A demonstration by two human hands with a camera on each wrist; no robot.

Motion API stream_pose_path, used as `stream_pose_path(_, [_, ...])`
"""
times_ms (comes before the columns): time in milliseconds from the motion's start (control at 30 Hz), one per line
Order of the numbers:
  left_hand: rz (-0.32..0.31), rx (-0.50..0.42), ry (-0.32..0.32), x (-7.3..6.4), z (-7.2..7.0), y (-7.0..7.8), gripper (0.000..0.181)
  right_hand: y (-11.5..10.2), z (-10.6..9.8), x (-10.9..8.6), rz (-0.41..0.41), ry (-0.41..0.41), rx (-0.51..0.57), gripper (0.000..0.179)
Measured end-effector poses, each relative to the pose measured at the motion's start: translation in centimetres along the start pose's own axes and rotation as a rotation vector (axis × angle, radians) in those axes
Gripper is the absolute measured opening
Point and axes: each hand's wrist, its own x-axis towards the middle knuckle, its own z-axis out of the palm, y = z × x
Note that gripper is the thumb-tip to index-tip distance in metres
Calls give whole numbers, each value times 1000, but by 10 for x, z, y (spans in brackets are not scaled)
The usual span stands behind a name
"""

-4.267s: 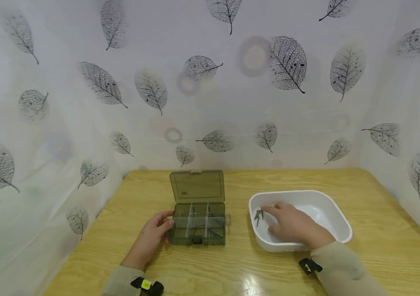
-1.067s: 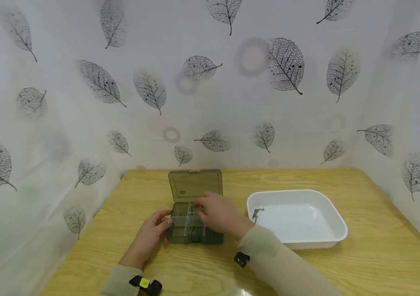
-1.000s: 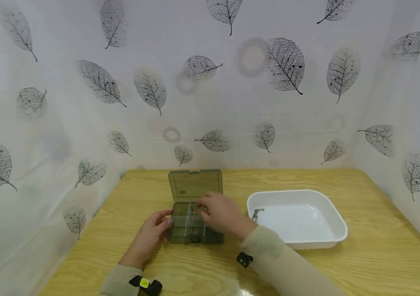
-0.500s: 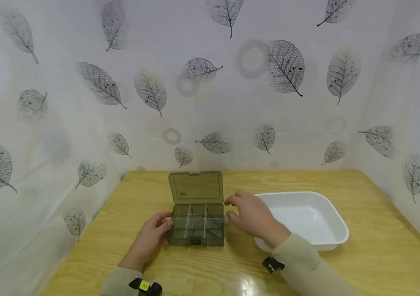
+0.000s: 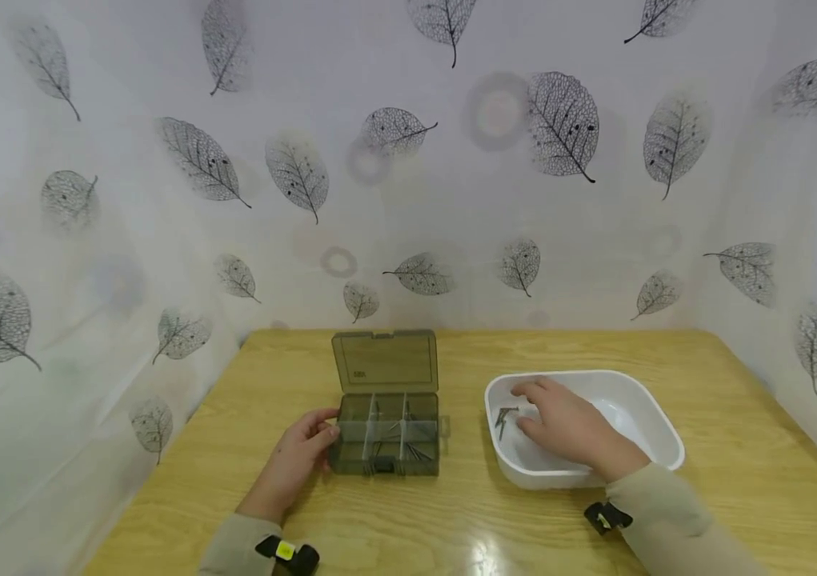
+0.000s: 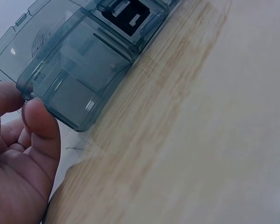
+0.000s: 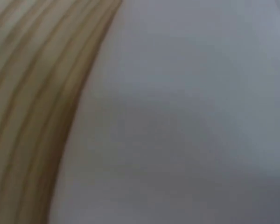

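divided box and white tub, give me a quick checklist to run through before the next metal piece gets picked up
1. Lid open: ok, raised at the back of the divided box.
2. Box steadied: ok, the left hand grips its left edge.
3. Metal pieces available: ok, some lie near the left wall of the white tub.
4. Right hand positioned: ok, over the tub, thumb and forefinger apart.
5. Correct compartment: cannot tell, nothing shows which suits.
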Motion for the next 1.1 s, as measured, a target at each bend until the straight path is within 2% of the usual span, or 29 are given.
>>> stream_pose_path(200, [3, 8, -3, 0, 0, 2, 37, 10, 7, -3, 46, -122, -19, 58])
stream_pose_path(500, [10, -3, 1, -1, 1, 2, 39, 8, 10, -3, 103, -213, -53, 62])
stream_pose_path(633, [9, -1, -9, -1, 1, 3, 39, 9, 10, -4, 100, -209, -57, 54])
stream_pose_path(833, [15, 6, -5, -3, 2, 4, 40, 12, 11, -6, 99, -168, -67, 32])
stream_pose_path(1100, [8, 0, 3, -2, 1, 2, 40, 12, 9, -4, 116, -203, -34, 16])
